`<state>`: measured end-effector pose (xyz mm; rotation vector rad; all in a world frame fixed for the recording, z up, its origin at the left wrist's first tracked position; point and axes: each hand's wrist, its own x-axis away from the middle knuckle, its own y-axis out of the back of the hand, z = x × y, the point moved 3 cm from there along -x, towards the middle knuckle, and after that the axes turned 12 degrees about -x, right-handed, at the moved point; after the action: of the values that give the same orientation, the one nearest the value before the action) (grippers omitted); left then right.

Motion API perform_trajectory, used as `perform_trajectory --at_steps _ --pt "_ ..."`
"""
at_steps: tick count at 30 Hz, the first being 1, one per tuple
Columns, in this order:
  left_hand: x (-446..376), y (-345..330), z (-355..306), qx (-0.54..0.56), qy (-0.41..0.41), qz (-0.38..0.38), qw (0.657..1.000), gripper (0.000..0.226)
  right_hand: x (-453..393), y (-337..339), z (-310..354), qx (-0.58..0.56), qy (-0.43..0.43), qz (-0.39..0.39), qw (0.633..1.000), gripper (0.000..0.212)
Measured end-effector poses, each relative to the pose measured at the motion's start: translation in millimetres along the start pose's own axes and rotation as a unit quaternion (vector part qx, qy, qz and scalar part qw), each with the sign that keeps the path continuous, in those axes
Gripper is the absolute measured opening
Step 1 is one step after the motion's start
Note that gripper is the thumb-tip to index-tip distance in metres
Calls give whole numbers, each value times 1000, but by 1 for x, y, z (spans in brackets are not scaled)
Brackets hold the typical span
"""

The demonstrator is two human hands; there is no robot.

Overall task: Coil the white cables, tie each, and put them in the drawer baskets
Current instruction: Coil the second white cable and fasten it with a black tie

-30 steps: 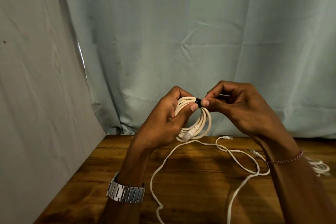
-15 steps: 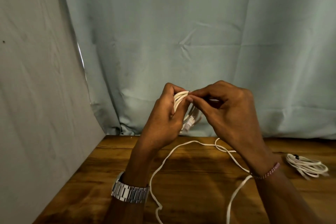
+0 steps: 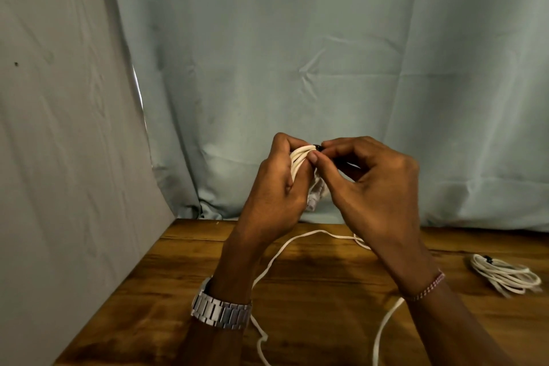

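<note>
A coiled white cable [image 3: 298, 160] is held up in front of the curtain, above the wooden table [image 3: 326, 291]. My left hand [image 3: 274, 190] grips the coil, thumb pressed on its strands. My right hand [image 3: 368, 187] pinches a small black tie [image 3: 318, 147] at the top of the coil. The coil's lower part and a connector [image 3: 315, 200] hang between my palms, mostly hidden. A loose white cable [image 3: 277, 255] trails across the table under my wrists. A second coiled white cable [image 3: 505, 275] with a black tie lies on the table at the right.
A pale blue-grey curtain [image 3: 297, 68] hangs close behind the table and along its left side. No drawer or basket is in view. A metal watch [image 3: 221, 310] sits on my left wrist, a beaded bracelet [image 3: 424, 288] on my right.
My right hand has moved in over the coil and hides most of it. The camera has shifted, bringing the tied coil at the right fully into view.
</note>
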<state>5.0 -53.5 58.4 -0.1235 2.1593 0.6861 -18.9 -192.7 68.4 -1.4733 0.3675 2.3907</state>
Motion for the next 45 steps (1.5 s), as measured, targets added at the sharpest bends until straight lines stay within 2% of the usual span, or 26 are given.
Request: perform_trajectory --at_steps 5,8,12,17,21,29,32,37,45 --pt "-1 -1 -1 4 -7 -1 1000 20 1 -1 -3 0 -30 -25 999 14" --pt "0 -3 -3 11 -12 5 1000 20 1 -1 -2 24 -11 -21 999 17" --pt "1 -4 -3 25 -12 3 1000 20 3 -8 -1 83 38 15 996 26" --pt "1 -1 0 72 7 -6 997 16 2 -14 1 155 110 92 978 22" --pt "0 -1 0 88 23 -11 996 28 1 -14 -2 165 151 127 966 21" --pt "-2 -6 0 102 34 7 994 29 -1 -12 -10 168 178 167 955 21" --pt "-3 -7 1 105 39 -8 994 26 -3 -8 -11 154 148 136 968 16" --pt "-4 -7 1 99 41 -23 994 25 -4 -3 -7 61 -4 82 995 11" --pt "-2 -9 -4 111 7 -26 993 31 -4 1 -7 -89 -201 67 973 6"
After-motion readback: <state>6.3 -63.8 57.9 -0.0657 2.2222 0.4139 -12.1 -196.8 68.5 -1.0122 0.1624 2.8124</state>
